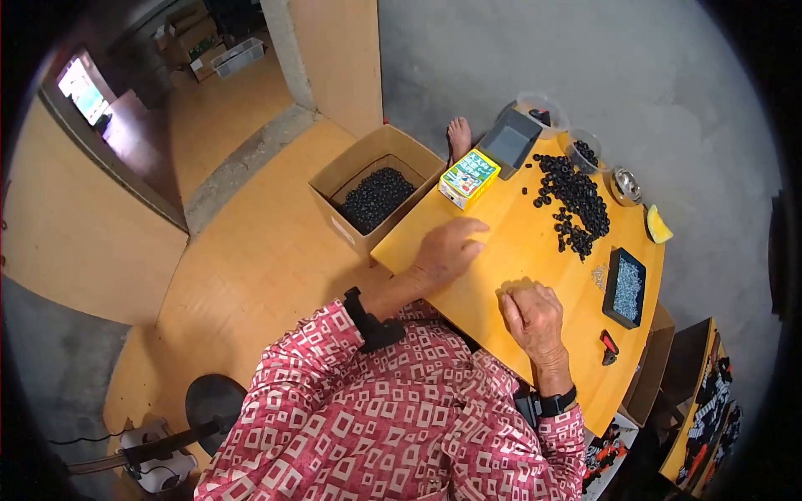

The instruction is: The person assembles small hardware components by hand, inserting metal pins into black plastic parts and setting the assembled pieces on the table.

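Over the near left part of the yellow table (518,250), my left hand (447,253) has its thumb and index finger apart, with nothing visible between them. My right hand (535,317) rests on the tabletop with its fingers curled under. Whatever those fingers may hold is hidden. Beyond both hands spreads a pile of small black ring-shaped pieces (585,200). A black tray (612,288) of small silvery pieces stands right of my right hand, with a few loose silvery bits (599,276) beside it. Closer to me lies a red-and-black part (609,347).
A cardboard box (334,213) with many black pieces stands left of the table. Along the far edge are a yellow-green carton (469,179), a grey bin (511,140), clear tubs (583,150), a metal bowl (625,187) and a yellow piece (659,225). Filled boxes (675,455) stand at right.
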Motion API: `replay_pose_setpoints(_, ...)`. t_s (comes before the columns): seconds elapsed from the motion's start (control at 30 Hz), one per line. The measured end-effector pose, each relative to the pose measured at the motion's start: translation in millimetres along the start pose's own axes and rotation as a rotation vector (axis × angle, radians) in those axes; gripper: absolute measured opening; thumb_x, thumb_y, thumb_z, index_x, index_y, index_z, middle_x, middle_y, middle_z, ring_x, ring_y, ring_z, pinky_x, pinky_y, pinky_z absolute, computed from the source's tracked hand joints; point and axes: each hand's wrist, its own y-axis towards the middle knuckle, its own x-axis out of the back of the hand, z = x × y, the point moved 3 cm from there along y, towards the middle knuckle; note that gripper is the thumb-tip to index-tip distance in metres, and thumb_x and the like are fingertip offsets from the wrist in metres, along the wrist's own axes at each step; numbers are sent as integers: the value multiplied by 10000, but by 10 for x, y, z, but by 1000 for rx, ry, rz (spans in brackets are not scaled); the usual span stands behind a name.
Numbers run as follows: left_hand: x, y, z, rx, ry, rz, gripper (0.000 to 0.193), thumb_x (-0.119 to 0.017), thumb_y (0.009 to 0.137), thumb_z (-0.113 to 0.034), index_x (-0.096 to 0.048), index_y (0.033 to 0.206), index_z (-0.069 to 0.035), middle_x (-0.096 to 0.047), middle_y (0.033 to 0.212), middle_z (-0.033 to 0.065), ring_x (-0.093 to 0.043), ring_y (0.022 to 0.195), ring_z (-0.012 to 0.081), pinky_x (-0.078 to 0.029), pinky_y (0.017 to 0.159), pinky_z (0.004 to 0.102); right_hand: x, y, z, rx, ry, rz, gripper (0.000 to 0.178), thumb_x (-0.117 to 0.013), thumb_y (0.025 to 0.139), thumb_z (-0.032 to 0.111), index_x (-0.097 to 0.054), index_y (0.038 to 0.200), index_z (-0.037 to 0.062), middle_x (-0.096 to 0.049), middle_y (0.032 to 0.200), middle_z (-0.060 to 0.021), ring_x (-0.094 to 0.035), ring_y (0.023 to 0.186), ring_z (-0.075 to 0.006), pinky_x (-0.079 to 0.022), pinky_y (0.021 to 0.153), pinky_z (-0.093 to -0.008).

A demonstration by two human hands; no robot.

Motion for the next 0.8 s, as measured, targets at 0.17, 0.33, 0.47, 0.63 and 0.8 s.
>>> replay_pose_setpoints(0.17, -54, -64, -8, -200, 104, -25, 220, -642, 798, -117, -666, 997, -28, -683, 1039, 156, -639, 989, 340, -506, 870, 428, -5, 4, -14, -62, 31, 45, 72, -714, 818, 65, -663, 826, 14, -671, 784, -112, -616, 705, -285, -482, 675, -373)
replay_pose_setpoints(0.33, -88, -42, 72, -221, 78, -26, 199, -638, 793, -111, -670, 972, -30, -687, 1026, 150, -639, 980, 337, -500, 871, 431, 5, -25, -54, -132, 27, 53, 62, -709, 820, 56, -666, 828, 12, -683, 807, -117, -639, 744, -289, -492, 691, -372)
replay_pose_setpoints(0.47, -73, -26, 109, -161, 111, 53, 205, -635, 818, -128, -680, 995, -36, -687, 1083, 147, -640, 1025, 324, -498, 908, 418, -30, -28, -95, -123, 56, 51, 72, -705, 826, 70, -666, 826, 9, -690, 827, -117, -647, 760, -288, -497, 703, -375)
replay_pose_setpoints(0.63, -104, -42, 153, -246, 138, 17, 194, -627, 814, -116, -667, 991, -47, -686, 1061, 148, -641, 1005, 329, -496, 892, 422, -40, -67, -140, -118, 41, 44, 84, -697, 833, 89, -667, 836, 11, -687, 841, -118, -648, 770, -294, -503, 715, -382)
replay_pose_setpoints(0.8, -75, -52, 116, -268, 156, 11, 193, -639, 812, -117, -664, 992, -49, -682, 1097, 152, -639, 1030, 336, -499, 901, 423, -67, -98, -173, -115, 56, 60, 73, -692, 835, 92, -666, 852, 27, -675, 819, -124, -646, 771, -303, -514, 732, -390)
